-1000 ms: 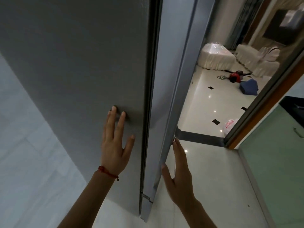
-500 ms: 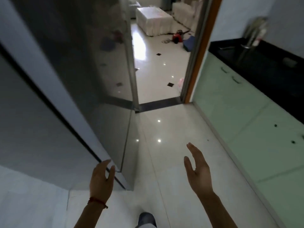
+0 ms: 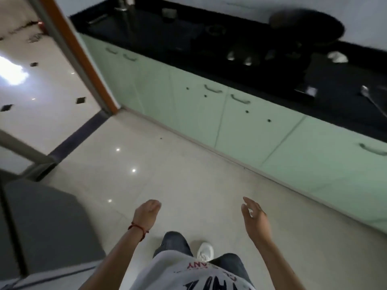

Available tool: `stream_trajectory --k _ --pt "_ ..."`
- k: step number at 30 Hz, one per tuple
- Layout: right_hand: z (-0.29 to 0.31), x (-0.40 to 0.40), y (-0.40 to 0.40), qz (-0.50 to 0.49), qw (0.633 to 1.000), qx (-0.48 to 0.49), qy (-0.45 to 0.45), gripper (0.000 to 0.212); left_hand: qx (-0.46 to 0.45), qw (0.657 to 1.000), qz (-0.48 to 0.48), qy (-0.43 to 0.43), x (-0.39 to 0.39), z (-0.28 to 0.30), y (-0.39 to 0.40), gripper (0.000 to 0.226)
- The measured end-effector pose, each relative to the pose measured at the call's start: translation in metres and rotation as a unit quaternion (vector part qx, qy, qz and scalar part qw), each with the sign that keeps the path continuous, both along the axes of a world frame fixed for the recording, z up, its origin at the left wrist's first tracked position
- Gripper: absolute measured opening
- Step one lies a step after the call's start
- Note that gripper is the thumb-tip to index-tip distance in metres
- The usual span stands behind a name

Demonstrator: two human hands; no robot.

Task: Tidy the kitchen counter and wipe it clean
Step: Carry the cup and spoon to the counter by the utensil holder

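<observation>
A black kitchen counter runs along the upper right above pale green cabinets. On it sit a dark wok on a stove, a white crumpled cloth, a metal spoon and a small cup. My left hand, with a red string at the wrist, hangs over the floor with loosely curled fingers and holds nothing. My right hand is beside it, fingers relaxed and empty. Both hands are well short of the counter.
A grey fridge stands at the lower left. A doorway with an orange-brown frame opens to a glossy tiled room at the upper left. Pale floor tiles lie between me and the cabinets. My white shoe shows below.
My hands have left the grey fridge door and dropped to my sides. The view has swung right from the fridge and doorway to the black counter.
</observation>
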State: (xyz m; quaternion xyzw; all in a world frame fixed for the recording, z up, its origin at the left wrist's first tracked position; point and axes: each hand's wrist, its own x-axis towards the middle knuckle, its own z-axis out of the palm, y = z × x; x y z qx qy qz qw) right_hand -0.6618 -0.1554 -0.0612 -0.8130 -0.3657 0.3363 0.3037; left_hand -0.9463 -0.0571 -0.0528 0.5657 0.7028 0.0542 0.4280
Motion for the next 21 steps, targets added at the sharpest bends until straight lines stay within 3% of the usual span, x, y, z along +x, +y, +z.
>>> stream_trajectory --k 5,9,16,21 --pt "-0.02 0.048 -0.062 -0.182 0.981 -0.03 0.061 0.03 -0.049 0.991 -0.124 -0.004 0.093 -0.015 0.024 0.013" --pt "-0.033 0.068 -0.102 -0.294 0.95 -0.07 0.08 0.031 -0.089 0.972 -0.214 0.033 0.151 -0.035 0.048 0.023" --pt "-0.048 0.102 -0.14 -0.483 0.862 -0.103 0.116 0.032 -0.149 0.948 -0.274 0.056 0.264 -0.069 0.096 0.026" --pt "-0.054 0.128 -0.142 -0.591 0.791 -0.091 0.133 0.031 -0.153 0.905 -0.391 0.074 0.369 -0.076 0.109 0.031"
